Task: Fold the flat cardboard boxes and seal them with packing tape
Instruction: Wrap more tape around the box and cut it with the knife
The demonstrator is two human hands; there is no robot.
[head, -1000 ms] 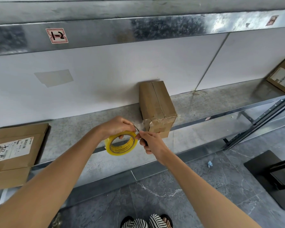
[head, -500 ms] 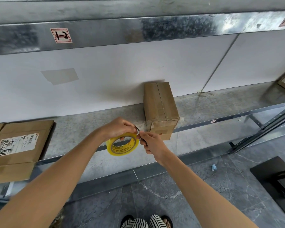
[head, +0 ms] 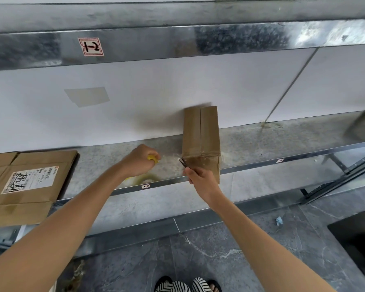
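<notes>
Cardboard box (head: 200, 133) stands folded on the metal shelf (head: 261, 144), its far end against the white wall (head: 135, 91), just right of the picture's centre. Its top flaps meet in a seam running from twelve to six o'clock. A glossy band of clear tape (head: 200, 158) crosses the near end and wraps onto the front face.

The right hand (head: 200, 182) is at the box's seven o'clock corner, fingers curled round a small dark cutting tool (head: 182, 162) whose tip points at the tape's left edge. I cannot tell whether it is a knife or scissors. The left hand (head: 138, 160), at the box's nine o'clock and a little apart from it, grips the yellow tape roll (head: 152, 158). The roll is blurred by motion. Whether a strand of tape joins the roll to the box is not clear.

My judgement is that this is the sealing step, at the point of parting the tape from the roll. The next move likely calls for pressing the loose tape end flat onto the box's side, then checking that the seam along the top is covered, since no tape is plain to see there.

Flat cardboard boxes (head: 30, 175) lie on the same shelf at nine o'clock in the picture, one with a printed label, not yet folded. So the task looks far from finished.
</notes>
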